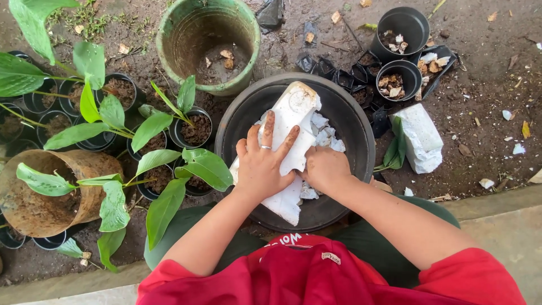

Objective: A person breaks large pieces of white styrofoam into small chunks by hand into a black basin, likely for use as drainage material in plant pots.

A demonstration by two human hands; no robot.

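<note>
On the far left, the young plants with broad green leaves [164, 164] stand in small black pots [195, 127] crowded just beside the wide black basin [361, 141]. A rusty tin can [34, 197] lies tilted among them on the ground. My judgement is that an elbow swung outward, or a chunk flying off, could bend a leaf or tip one of these light pots, since they sit so close to the work.

The left hand [262, 164] lies flat on top of the long white foam slab [288, 135], fingers spread, a ring on one finger, pressing down more than gripping. The slab rests in the basin, slanting from the far rim toward the person, over a heap of white foam pieces [327, 138]. If the slab snaps suddenly under that pressure, the hand could slip onto the broken edge, and crumbs could scatter over the rim onto the dirt floor [485, 85].

The right hand [324, 169] is clenched around the slab's near edge, knuckles up, wrist bent inward. Both forearms come in from the red-sleeved body and meet over the basin.

Behind stands an empty green bucket [206, 42]. On the right are black pots with foam bits in them [395, 79], and another white foam block [420, 138] lies on the ground near the basin.
</note>
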